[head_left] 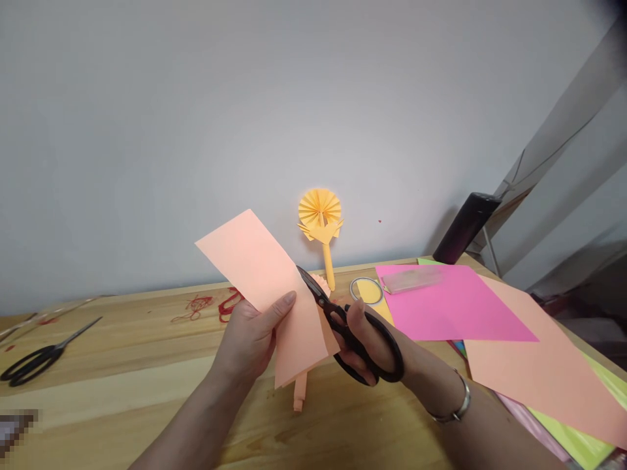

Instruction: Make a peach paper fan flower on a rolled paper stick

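Note:
My left hand (255,333) grips a folded sheet of peach paper (259,267), thumb on top and fingers behind it. The paper is held up at a slant above the table. My right hand (365,339) is closed round the black handles of a pair of scissors (321,297), whose blades meet the paper's right edge. A narrow strip at that edge hangs partly apart from the rest. Below the paper, the end of a peach folded paper piece (300,391) shows on the table; its middle is hidden.
A yellow paper fan flower (321,215) leans on the wall. Red thread (198,307) and a second pair of scissors (39,362) lie left. On the right are a roll of tape (366,301), pink paper (455,313), peach sheets (533,365) and a black cylinder (465,228).

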### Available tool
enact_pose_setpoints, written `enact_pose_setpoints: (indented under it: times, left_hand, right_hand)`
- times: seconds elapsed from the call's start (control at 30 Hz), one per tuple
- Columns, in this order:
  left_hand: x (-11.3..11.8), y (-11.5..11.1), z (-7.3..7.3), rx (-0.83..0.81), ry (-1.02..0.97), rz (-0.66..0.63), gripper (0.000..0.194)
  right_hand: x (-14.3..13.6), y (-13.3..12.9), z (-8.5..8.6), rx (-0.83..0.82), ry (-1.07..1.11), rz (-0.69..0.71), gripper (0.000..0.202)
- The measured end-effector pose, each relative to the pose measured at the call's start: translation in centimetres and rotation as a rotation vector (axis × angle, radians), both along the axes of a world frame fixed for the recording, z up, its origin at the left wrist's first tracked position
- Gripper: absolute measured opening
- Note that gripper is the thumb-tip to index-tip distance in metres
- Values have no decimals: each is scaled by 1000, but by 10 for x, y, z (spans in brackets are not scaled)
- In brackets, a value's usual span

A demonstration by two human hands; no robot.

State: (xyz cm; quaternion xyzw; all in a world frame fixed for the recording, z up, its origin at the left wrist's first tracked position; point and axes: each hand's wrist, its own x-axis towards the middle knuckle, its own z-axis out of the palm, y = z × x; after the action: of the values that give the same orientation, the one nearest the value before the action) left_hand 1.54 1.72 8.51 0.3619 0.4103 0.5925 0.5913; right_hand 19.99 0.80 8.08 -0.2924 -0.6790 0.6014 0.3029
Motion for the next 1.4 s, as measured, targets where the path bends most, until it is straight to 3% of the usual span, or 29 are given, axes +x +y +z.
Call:
enact_pose_setpoints:
  times: [1.23,1.4]
  left_hand:
    - [3,-1,0,-24,-28,-13,27]
    - [1,-1,-1,-25,-28,-16,30]
  right_hand:
    - [-2,-2,11,24,-69,-68,64]
    - [0,-1,12,33,-92,-26,68]
